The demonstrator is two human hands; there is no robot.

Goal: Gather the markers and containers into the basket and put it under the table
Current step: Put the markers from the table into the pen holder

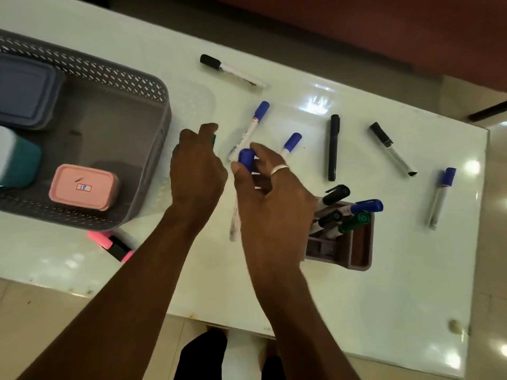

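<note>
Just now the right hand (263,185) pinches a blue-capped marker (247,159) near its cap, probably to lift it away. Beside it the left hand (197,168) curls over a green sliver (214,139); whether it grips that, I cannot tell. The basket (153,105) waits to their left, and loose markers (333,148) lie beyond on the table (384,297).

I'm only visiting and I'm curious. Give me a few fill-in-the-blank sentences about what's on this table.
1. The right hand holds a marker with a ____ cap.
2. The basket has ____ containers in it.
3. The highlighter beside the basket is black and ____.

Missing words: blue; three; pink.
</note>
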